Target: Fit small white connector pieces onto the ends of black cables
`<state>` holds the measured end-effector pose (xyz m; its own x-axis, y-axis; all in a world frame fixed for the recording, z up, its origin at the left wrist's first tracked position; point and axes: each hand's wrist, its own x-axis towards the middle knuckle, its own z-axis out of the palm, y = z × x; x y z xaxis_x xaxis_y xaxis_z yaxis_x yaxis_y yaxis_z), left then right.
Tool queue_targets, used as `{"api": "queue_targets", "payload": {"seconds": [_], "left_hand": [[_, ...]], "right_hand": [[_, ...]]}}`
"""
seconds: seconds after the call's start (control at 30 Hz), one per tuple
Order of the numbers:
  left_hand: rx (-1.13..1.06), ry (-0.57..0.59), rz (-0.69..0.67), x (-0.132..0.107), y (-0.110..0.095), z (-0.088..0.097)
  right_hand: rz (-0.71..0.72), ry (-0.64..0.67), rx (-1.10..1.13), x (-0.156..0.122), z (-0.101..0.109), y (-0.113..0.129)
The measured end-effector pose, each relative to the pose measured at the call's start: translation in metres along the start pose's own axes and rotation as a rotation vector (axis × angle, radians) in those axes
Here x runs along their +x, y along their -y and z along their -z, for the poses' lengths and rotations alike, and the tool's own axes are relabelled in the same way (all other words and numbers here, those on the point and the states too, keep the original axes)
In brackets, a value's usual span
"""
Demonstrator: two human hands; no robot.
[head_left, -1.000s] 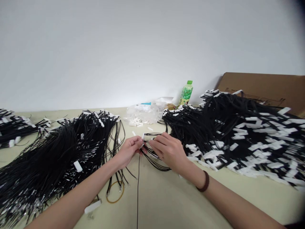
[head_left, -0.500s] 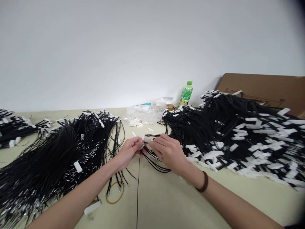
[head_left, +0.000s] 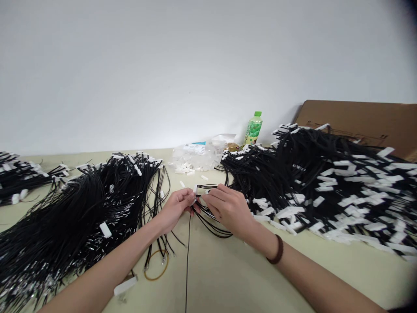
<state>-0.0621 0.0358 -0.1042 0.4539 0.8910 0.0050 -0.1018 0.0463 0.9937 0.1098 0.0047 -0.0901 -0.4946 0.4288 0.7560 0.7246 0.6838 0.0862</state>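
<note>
My left hand (head_left: 176, 207) and my right hand (head_left: 228, 208) meet at the table's middle. Both pinch a small white connector (head_left: 195, 190) with thin black wires (head_left: 211, 224) that loop below my right hand. One loose black wire (head_left: 188, 261) hangs down toward the near edge. A big heap of black wires (head_left: 74, 213) lies to my left. A larger heap of black wires with white connectors (head_left: 325, 182) lies to my right.
A clear bag of white connectors (head_left: 195, 158) and a green bottle (head_left: 253, 128) stand at the back. A brown cardboard sheet (head_left: 358, 119) leans at the right. A rubber band (head_left: 157, 265) and a white connector (head_left: 125, 285) lie near my left forearm. Another wire pile (head_left: 19, 178) sits far left.
Both hands stay together on the connector; only the view has shifted slightly.
</note>
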Motion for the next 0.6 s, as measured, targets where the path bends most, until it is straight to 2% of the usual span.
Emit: {"api": "queue_targets", "payload": {"seconds": [0.6], "left_hand": [[0.021, 0.000, 0.022, 0.0002, -0.0023, -0.0008]], "right_hand": [[-0.028, 0.040, 0.010, -0.0014, 0.0009, 0.0008]]}}
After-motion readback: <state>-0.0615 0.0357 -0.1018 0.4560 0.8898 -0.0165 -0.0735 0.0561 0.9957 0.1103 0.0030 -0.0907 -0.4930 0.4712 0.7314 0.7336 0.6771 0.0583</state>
